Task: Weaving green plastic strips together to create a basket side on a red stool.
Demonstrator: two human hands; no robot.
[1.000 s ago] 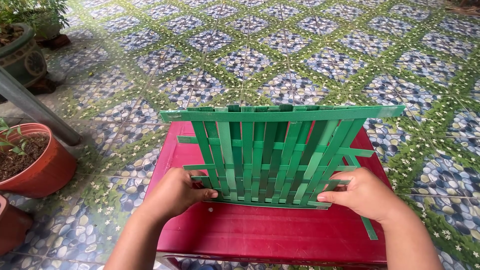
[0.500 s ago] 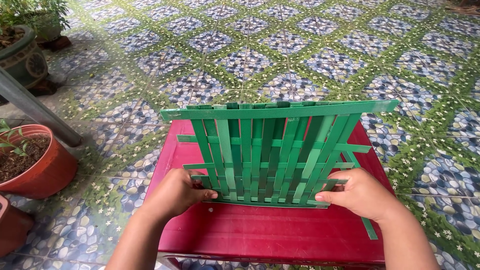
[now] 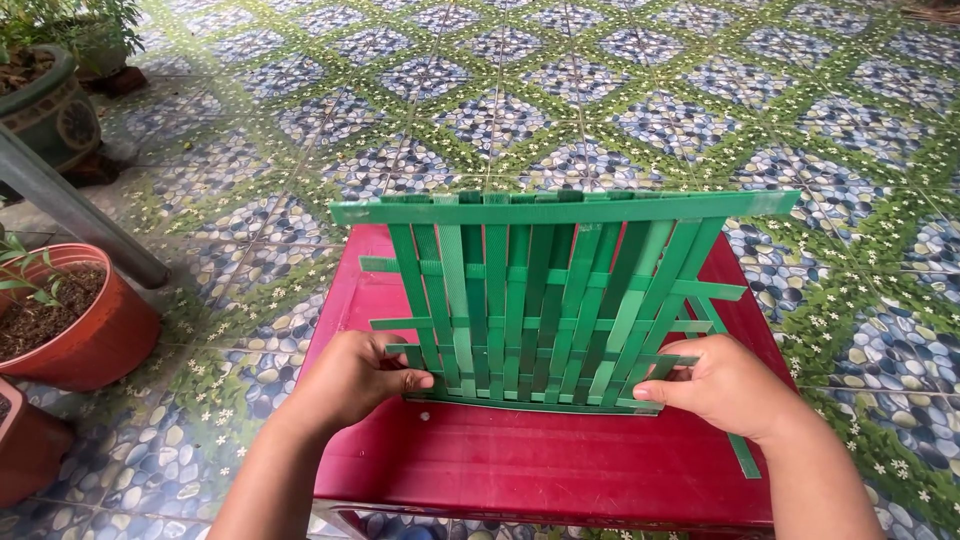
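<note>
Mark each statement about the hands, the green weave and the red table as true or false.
1. Both hands grip the weave at its lower corners. True: left hand, right hand.
2. The weave lies flat on the floor. False: it stands upright on the red table.
3. The strips are blue. False: they are green.
4. An orange pot with soil stands left of the table. True.
5. The floor is bare concrete. False: it is patterned tile.

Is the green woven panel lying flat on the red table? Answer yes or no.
No: the green woven panel stands upright on the red table, gripped low by the left hand and right hand.
</note>
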